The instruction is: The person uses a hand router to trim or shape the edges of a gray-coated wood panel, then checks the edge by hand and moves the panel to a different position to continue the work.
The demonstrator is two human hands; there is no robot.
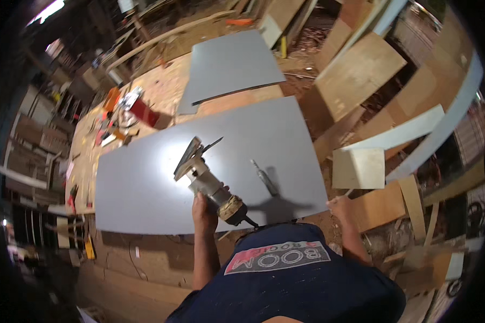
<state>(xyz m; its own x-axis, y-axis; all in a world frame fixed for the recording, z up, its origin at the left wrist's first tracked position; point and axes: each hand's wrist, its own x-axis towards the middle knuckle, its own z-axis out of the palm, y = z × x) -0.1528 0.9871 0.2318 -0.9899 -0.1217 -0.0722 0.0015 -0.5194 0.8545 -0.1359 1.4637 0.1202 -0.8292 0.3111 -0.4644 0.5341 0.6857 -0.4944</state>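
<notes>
My left hand is wrapped around the body of a trim router, held above a large grey panel. The router is tilted, its flat base pointing up and away from me and its taped rear end with the cord toward my body. My right hand is at the near right corner of the panel, fingers closed; what they hold, if anything, I cannot make out. Between the hands, a slim grey tool with a narrow pale tip lies on the panel.
A second grey panel lies farther back on the wooden worktable. A red can and several hand tools stand at the left. Plywood boards lean on the right, beside a small pale square board.
</notes>
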